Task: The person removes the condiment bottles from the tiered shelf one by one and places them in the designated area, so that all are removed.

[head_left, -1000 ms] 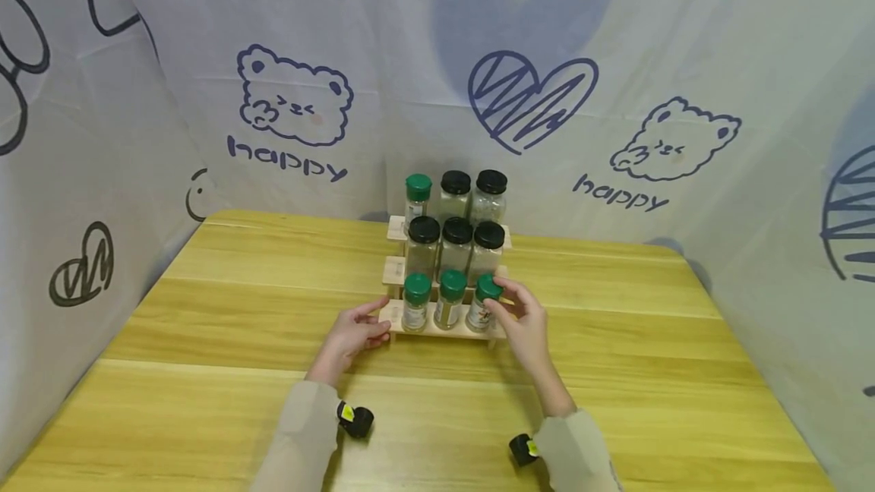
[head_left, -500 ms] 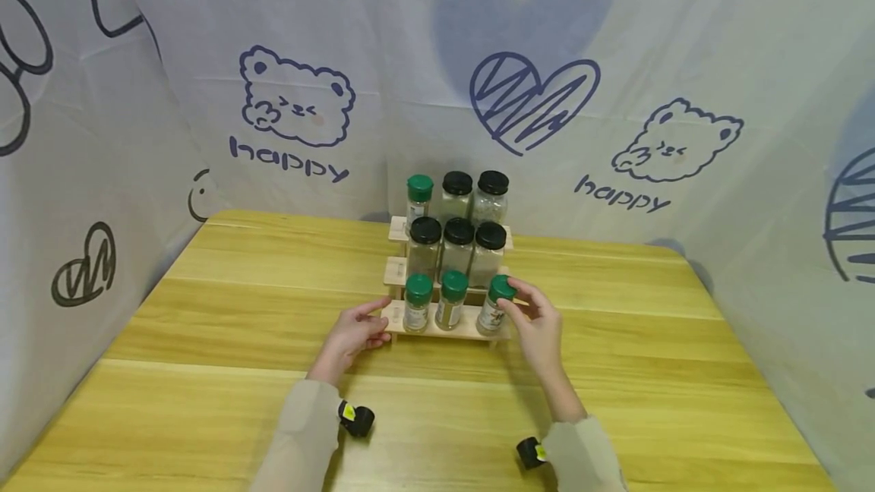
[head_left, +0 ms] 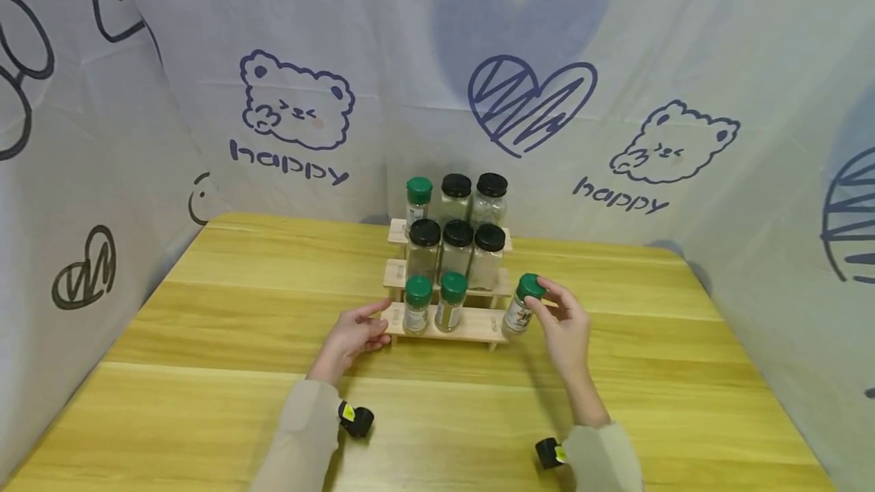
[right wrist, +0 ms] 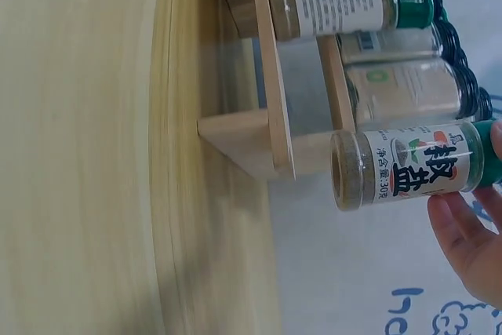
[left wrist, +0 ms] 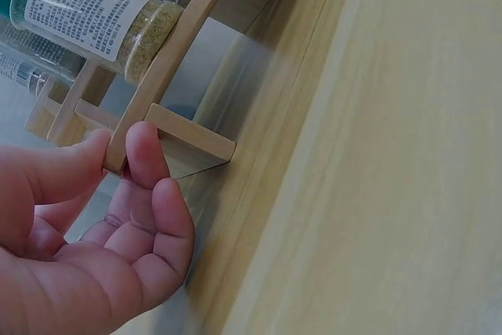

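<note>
left hand (head_left: 352, 333) pinches the rack (head_left: 478, 327) corner so it won't slide, right hand (head_left: 563, 325) grips the green-capped jar (head_left: 522, 305) by its lid, clear of the shelf.

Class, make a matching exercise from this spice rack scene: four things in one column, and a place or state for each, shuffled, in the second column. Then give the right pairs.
Things:
1. right hand
2. left hand
3. green-capped jar with red label
4. black-capped jars

Places or states:
A. middle step of the wooden rack
B. pinches the rack's left end
C. off the rack, above the table
D. grips a jar by its cap

Pairs: 1-D, 2-B, 3-C, 4-A
</note>
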### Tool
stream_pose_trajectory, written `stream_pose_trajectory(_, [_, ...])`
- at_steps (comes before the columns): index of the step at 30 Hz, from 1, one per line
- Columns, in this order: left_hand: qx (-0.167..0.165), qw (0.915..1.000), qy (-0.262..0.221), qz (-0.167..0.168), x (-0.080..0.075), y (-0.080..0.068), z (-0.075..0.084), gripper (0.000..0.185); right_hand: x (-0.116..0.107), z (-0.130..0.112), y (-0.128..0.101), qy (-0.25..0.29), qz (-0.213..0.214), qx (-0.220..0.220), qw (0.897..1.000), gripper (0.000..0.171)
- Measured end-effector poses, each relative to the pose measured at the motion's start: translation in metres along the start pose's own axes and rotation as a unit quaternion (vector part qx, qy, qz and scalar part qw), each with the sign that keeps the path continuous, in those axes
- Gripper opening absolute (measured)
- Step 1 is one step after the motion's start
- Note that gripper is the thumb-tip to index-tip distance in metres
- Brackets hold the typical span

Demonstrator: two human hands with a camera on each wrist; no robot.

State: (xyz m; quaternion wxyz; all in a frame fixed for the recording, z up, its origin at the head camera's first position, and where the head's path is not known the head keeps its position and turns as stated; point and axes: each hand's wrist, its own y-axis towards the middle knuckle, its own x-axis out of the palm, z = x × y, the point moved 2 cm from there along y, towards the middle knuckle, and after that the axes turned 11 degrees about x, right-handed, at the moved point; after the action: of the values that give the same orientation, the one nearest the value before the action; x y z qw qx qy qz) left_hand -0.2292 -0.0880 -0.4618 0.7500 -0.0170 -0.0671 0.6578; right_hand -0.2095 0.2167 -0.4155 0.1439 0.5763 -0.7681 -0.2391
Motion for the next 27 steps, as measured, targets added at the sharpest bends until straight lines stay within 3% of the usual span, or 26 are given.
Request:
stream_pose_trajectory(5, [0.001, 1.0000, 0.001, 0.002, 0.001, -0.001, 0.001, 0.042, -0.015, 0.040, 0.007, 0.009, 0.009, -0.019, 1.000, 0.030])
stream_pose_trajectory(14, [0.001, 1.0000, -0.005, 0.001, 0.001, 0.000, -0.001, 0.043, -0.010, -0.006, 0.009, -0.061, 0.050, 0.041, 0.996, 0.027])
stream_pose_trajectory(27, [0.002, 1.0000, -0.008, 0.000, 0.000, 0.000, -0.001, 0.043, -0.001, 0.010, 0.021, -0.074, 0.067, 0.120, 0.988, 0.029])
